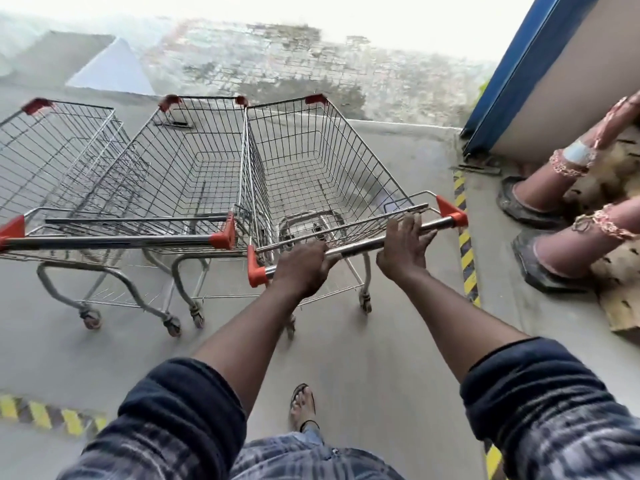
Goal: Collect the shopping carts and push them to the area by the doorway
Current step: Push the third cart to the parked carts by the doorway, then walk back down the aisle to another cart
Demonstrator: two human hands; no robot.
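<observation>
Sleeves [180,403] rolled, our left hand [304,268] curls round the handle [356,249]; our right hand [405,249] lies straight-fingered across it. Steered crooked, our cart [311,157] could snag the neighbouring cart [194,161] alongside.

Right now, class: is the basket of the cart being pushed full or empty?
Empty. The cart shows only floor and its own frame through the wire basket; nothing lies inside.

Flat, bright daylight comes from ahead; the top strip is blown out white and the brick wall [277,64] looks hazy. Shadows are faint. The floor [363,341] smears with motion blur, the cart [325,161] looks sharper, and wide-angle distortion bends the edges.
</observation>
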